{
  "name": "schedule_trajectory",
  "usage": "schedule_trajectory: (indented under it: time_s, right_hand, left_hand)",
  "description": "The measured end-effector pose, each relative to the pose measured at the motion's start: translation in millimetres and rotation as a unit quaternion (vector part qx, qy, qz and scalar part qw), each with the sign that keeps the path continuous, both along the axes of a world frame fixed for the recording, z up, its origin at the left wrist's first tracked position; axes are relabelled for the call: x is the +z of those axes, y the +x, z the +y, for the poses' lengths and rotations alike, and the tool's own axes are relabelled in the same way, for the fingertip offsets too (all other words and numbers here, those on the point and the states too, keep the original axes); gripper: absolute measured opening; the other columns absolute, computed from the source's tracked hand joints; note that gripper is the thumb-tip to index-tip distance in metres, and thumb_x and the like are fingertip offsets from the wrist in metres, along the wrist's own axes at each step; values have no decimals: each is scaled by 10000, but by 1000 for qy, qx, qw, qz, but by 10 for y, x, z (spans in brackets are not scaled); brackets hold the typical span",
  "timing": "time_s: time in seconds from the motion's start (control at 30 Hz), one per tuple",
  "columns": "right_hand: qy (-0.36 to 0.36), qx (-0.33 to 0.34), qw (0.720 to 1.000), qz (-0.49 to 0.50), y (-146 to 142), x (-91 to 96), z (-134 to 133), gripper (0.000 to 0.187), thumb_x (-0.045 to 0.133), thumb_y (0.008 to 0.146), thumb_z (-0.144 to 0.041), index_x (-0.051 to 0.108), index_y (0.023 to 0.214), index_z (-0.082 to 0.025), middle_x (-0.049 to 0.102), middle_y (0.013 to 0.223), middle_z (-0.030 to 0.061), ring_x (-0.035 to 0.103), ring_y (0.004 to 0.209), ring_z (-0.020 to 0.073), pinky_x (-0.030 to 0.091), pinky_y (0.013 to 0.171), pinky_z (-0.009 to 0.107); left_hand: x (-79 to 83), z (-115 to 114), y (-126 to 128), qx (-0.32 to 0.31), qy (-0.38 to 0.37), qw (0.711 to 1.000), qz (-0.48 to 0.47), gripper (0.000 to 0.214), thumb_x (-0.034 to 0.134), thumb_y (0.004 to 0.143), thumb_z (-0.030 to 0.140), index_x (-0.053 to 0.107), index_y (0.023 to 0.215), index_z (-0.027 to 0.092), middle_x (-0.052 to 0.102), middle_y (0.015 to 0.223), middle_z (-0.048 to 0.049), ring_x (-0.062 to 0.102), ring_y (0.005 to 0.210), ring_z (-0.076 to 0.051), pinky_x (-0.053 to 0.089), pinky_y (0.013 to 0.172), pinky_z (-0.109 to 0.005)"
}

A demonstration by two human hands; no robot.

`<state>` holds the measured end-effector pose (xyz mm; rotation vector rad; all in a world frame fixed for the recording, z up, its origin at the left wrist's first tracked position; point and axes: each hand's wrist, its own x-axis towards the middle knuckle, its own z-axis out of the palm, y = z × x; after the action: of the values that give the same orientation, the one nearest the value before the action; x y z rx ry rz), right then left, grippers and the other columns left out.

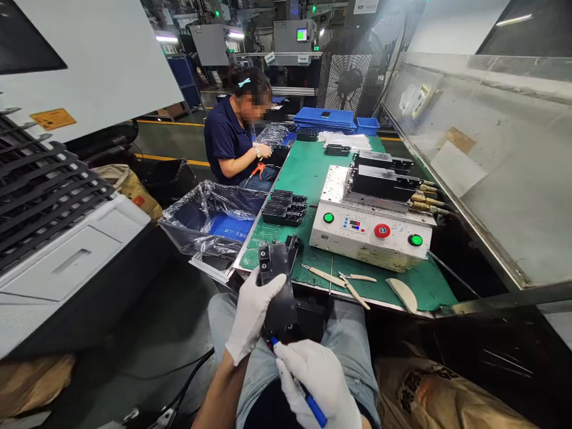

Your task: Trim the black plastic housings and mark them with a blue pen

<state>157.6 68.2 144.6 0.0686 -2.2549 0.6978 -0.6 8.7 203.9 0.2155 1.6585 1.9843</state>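
A white glove covers my left hand (pixel 251 316), which is closed around a black plastic housing (pixel 280 280) with round metal fittings at its upper left. My right hand (pixel 318 378), gloved too, grips a slim blue pen-like tool (pixel 315 410); its blue front end is close to the housing's lower edge. Whether the tip touches the part I cannot tell. Beyond the housing, on the green table top (pixel 299 179), several similar black parts (pixel 285 208) lie in a row. To the right, nippers (pixel 355 286) and a light-handled tool (pixel 325 275) rest near the front edge.
A white control box (pixel 370 235) with green and red buttons carries black housings (pixel 382 180). Near the table corner lies a pale curved piece (pixel 402 295). At left stands a plastic-lined bin (pixel 214 208). A co-worker (pixel 227 137) sits beyond it. A clear panel (pixel 504 161) borders the right.
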Motion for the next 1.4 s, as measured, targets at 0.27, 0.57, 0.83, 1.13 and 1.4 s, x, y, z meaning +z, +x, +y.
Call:
schedule_trajectory:
  time_s: [0.27, 0.57, 0.83, 1.13, 1.4]
  right_hand:
    - [-64, -50, 997, 18, 138, 78, 75, 377, 610, 913, -41, 656, 1234, -232, 786, 931, 60, 748, 779, 222, 582, 691, 346]
    - [-85, -36, 996, -16, 208, -178, 112, 416, 622, 914, -37, 671, 1291, -204, 777, 1018, 79, 741, 868, 228, 589, 769, 378]
    - [-247, -3, 968, 42, 75, 178, 58, 374, 563, 976, -74, 691, 1260, -280, 746, 823, -16, 717, 702, 130, 583, 683, 245]
    - [-233, 68, 970, 26, -174, 183, -114, 338, 572, 980, -116, 680, 1271, -252, 763, 914, 26, 738, 809, 167, 582, 737, 282]
    - [-177, 78, 981, 26, -134, 146, -117, 355, 579, 949, -97, 676, 1266, -225, 770, 870, 13, 726, 752, 162, 551, 696, 288]
  left_hand:
    - [152, -30, -28, 28, -17, 999, -37, 545, 863, 712, 434, 716, 1149, 143, 804, 1132, -99, 765, 932, -232, 621, 819, -290]
    - [-166, -60, -175, 1, 70, 994, -87, 565, 838, 762, 474, 694, 1202, 150, 789, 1139, -103, 741, 1072, -260, 629, 907, -334]
    - [-516, -53, -331, -81, 515, 781, -346, 359, 443, 1050, 423, 609, 1264, 187, 668, 817, -10, 663, 660, -65, 574, 585, -137]
    - [-548, 15, -201, -149, 710, 569, -388, 412, 297, 1071, 488, 550, 1170, 178, 549, 757, 22, 536, 522, -31, 464, 445, -61]
    - [-589, 40, -225, -78, 656, 689, -299, 266, 329, 1094, 340, 530, 1173, 184, 571, 743, 59, 560, 507, 31, 367, 416, 34]
